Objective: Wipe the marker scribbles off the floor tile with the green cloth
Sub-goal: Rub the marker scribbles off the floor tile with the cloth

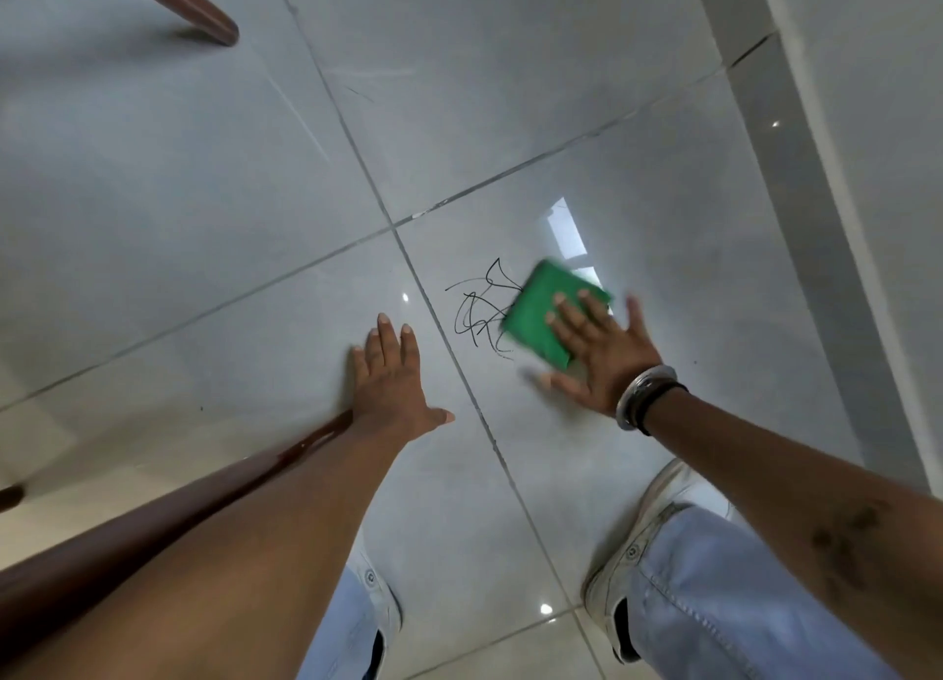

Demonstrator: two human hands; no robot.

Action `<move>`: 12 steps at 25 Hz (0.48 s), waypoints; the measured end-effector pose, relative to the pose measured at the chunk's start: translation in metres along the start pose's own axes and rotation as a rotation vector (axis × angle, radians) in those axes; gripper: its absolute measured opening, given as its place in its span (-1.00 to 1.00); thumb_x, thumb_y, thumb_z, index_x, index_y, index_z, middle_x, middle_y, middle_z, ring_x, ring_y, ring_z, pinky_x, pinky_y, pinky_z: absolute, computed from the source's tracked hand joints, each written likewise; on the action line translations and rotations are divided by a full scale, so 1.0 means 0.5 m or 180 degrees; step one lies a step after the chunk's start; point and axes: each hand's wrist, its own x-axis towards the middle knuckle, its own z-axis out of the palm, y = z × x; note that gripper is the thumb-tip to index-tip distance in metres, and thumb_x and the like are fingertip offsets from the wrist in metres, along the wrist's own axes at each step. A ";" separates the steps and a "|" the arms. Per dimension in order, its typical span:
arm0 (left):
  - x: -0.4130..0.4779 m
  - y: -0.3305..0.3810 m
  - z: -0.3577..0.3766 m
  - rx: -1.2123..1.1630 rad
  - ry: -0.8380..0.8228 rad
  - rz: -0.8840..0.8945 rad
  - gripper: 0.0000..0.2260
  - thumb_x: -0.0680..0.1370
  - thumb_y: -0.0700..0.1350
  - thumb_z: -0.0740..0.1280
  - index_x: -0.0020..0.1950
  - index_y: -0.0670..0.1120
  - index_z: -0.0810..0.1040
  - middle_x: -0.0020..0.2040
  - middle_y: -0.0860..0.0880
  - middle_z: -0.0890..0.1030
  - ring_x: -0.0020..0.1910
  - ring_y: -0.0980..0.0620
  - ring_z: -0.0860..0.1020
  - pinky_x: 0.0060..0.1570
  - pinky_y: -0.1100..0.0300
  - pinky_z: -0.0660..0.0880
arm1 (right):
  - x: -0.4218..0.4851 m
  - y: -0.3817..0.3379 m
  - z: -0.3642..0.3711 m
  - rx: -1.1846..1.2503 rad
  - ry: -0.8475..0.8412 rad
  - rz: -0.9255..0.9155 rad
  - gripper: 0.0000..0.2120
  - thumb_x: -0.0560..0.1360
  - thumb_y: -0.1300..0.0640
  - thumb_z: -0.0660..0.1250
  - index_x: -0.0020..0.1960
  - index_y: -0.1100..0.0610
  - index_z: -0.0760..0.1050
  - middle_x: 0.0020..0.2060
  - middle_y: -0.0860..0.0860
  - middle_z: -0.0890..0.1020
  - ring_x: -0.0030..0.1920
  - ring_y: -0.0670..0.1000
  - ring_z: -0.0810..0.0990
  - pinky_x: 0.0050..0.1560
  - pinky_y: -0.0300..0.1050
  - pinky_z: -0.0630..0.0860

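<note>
Right hand (604,352) flat and spread, fingers pressing the folded green cloth (548,312) onto the tile (689,250), cloth overlapping the right edge of the black scribbles (479,312), left hand (393,378) open, palm down, left of the scribbles across the grout line, holding nothing

Blurred cloth, covered scribbles, and limbs cut off by the frame.

Your green cloth (548,312) is smeared by motion, and it hides the right part of the marker scribbles (479,312). Your right hand (607,352) covers the cloth's near corner. Both forearms, your knees, a shoe (633,541) and two wooden legs (199,10) run out of view.
</note>
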 end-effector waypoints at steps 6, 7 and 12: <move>0.002 -0.014 -0.012 0.0202 -0.0176 0.0099 0.22 0.27 0.41 0.40 0.58 -0.13 -0.28 0.58 -0.28 -0.30 0.58 -0.22 -0.19 0.51 -0.22 -0.18 | -0.037 -0.117 0.011 0.0024 -0.0337 -0.1046 -0.11 0.38 -0.48 -0.25 0.56 -0.01 0.06 0.59 -0.01 0.01 0.57 0.14 -0.12 0.38 0.28 -0.50; 0.003 -0.018 -0.013 0.0226 -0.0196 0.0118 0.24 0.26 0.40 0.42 0.57 -0.12 -0.28 0.58 -0.27 -0.30 0.59 -0.22 -0.19 0.51 -0.22 -0.18 | -0.039 -0.099 0.008 -0.0005 -0.0213 -0.1141 -0.12 0.39 -0.47 -0.28 0.56 -0.03 0.09 0.58 -0.03 0.04 0.58 0.12 -0.08 0.41 0.30 -0.47; 0.000 -0.018 -0.014 0.0287 -0.0229 0.0124 0.27 0.23 0.37 0.47 0.57 -0.11 -0.31 0.58 -0.26 -0.32 0.59 -0.20 -0.21 0.53 -0.20 -0.18 | 0.041 -0.079 -0.034 0.1185 -0.0106 0.1676 -0.11 0.41 -0.50 -0.18 0.57 0.01 -0.06 0.60 0.01 -0.08 0.57 0.14 -0.16 0.41 0.34 -0.34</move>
